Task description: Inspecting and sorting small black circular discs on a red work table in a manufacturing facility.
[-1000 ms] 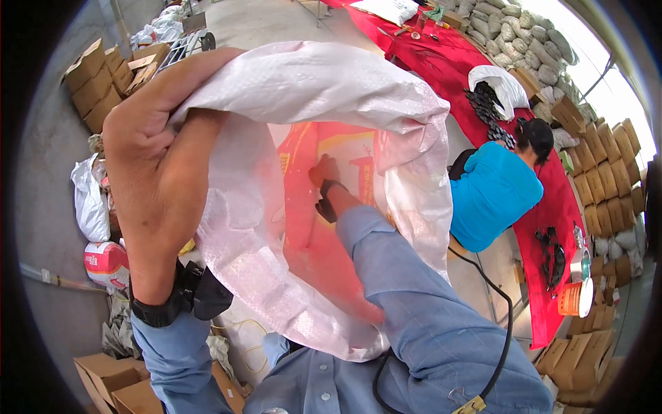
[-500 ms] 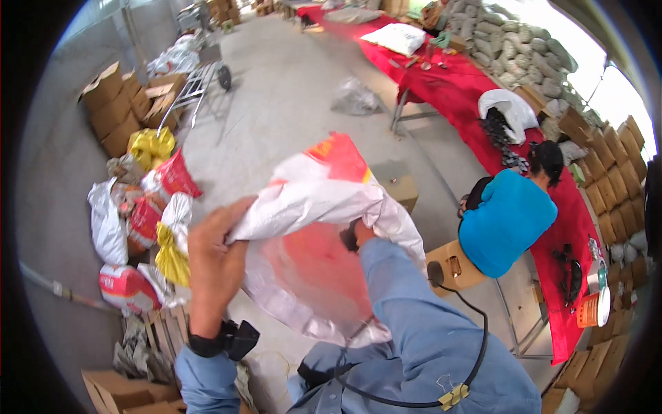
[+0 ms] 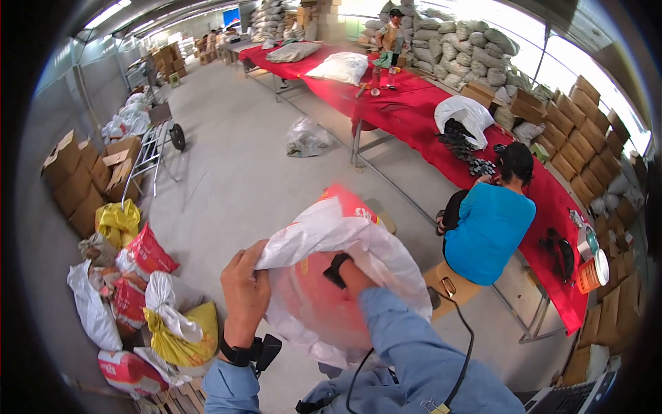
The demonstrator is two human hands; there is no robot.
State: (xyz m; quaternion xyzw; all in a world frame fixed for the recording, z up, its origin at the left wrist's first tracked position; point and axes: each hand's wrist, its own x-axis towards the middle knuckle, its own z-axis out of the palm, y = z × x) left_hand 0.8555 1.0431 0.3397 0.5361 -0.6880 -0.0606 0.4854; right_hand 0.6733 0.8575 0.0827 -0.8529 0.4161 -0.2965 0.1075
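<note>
View tilts up: ceiling lights [image 3: 110, 12], most of a standing person [image 3: 392, 38] behind the red table [image 3: 408, 103] and a keyboard [image 3: 569, 404] at lower right come into frame. Sack [image 3: 324, 236] sits lower and looks smaller than 1 s ago. Left hand [image 3: 246, 293] grips further down in view. Right hand, visible inside the sack then, is hidden past its wristband [image 3: 336, 270].

We see a bright room; the strongest light comes from the upper right, where the side wall [image 3: 576, 65] glares blank white; ceiling lights [image 3: 108, 14] shine at the upper left; we find the inside of the bag [image 3: 324, 233] pinkish and hazy; the fisheye curves the red cloth [image 3: 414, 114]; black swallows the corners.
</note>
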